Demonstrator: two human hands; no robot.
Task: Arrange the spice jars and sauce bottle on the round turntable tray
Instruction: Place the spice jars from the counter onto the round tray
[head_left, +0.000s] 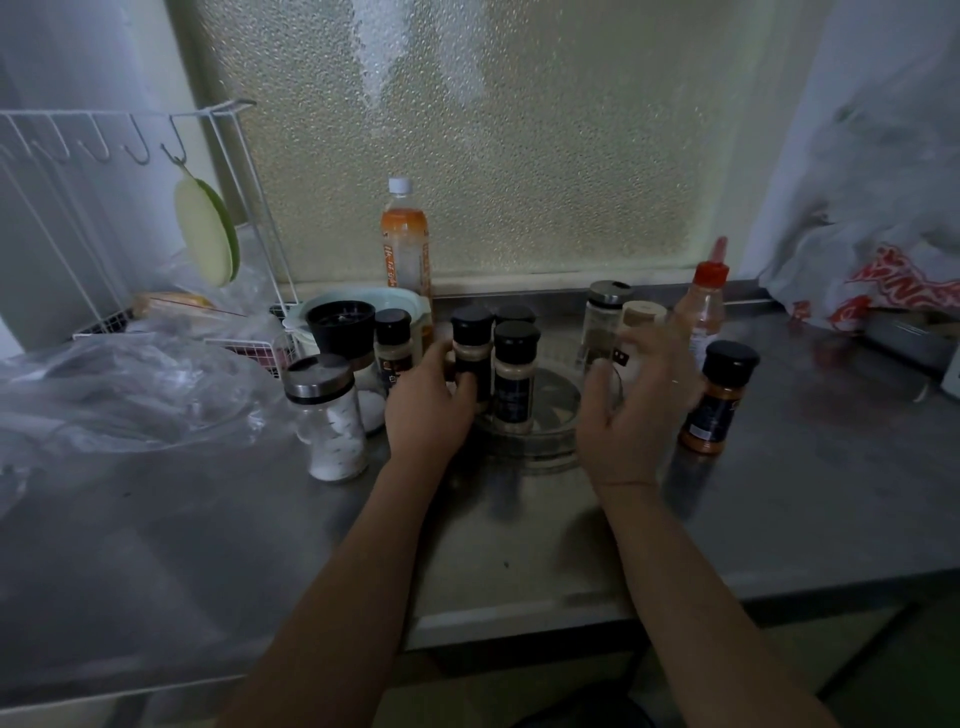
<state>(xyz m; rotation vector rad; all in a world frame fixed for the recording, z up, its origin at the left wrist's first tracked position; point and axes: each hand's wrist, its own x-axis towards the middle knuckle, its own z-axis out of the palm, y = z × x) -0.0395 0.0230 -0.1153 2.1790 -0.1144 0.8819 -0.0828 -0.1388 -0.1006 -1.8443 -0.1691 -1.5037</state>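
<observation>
both forearms reach over the bench's front edge: left hand wrapped around a black-capped spice jar at the turntable tray left rim, apparently seating it, right hand spread empty beside the right rim, sauce bottle behind, off-tray.

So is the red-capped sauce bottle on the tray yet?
No, the sauce bottle stands on the counter, behind and right of the tray.
</observation>
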